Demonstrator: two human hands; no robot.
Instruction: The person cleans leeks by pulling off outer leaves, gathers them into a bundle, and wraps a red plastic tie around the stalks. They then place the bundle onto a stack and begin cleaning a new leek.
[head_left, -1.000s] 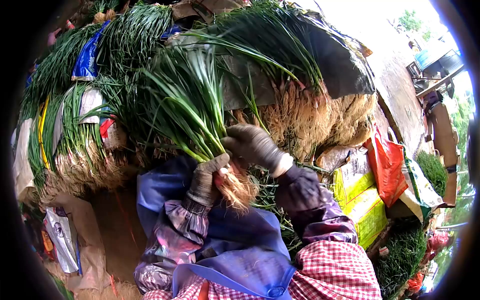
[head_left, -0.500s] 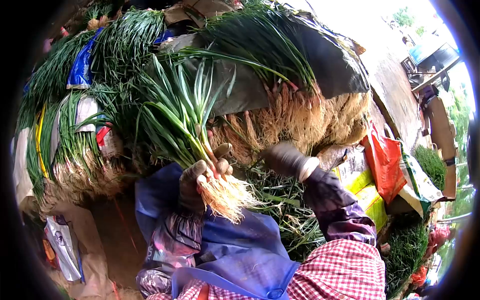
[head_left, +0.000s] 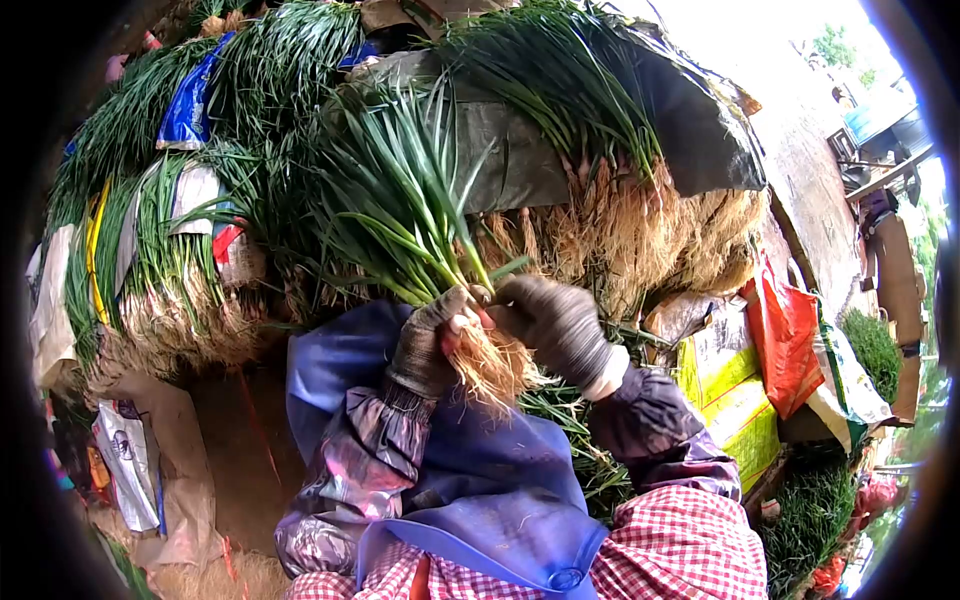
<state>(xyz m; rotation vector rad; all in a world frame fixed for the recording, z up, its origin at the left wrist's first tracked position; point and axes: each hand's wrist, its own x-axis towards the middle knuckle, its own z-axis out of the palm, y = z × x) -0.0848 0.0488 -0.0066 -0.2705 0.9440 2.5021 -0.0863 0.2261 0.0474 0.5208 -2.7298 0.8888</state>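
A bunch of green garlic (head_left: pixel 410 220), with flat green leaves and reddish stem bases, is held upright in front of me. My left hand (head_left: pixel 428 345), in a worn knit glove, wraps round its lower stems. Pale roots (head_left: pixel 495 375) hang below that grip, over the blue apron (head_left: pixel 500 470). My gloved right hand (head_left: pixel 555 322) is closed against the right side of the same bunch, its fingers pinching at the stem bases. A short bent leaf pokes out above its fingertips. Exactly what those fingertips grip is partly hidden.
More green garlic (head_left: pixel 560 80) lies on a grey sheet (head_left: pixel 505 150) ahead, roots hanging toward me. Further bundles (head_left: pixel 180 290) are stacked at left. Loose leaves (head_left: pixel 600 470) lie under my right arm. An orange-red bag (head_left: pixel 785 340) and a yellow bag (head_left: pixel 735 420) stand at right.
My right hand has moved in from the right, where it was blurred and apart, and now touches the stem bases. My left hand still holds the bunch, which appears slightly further right.
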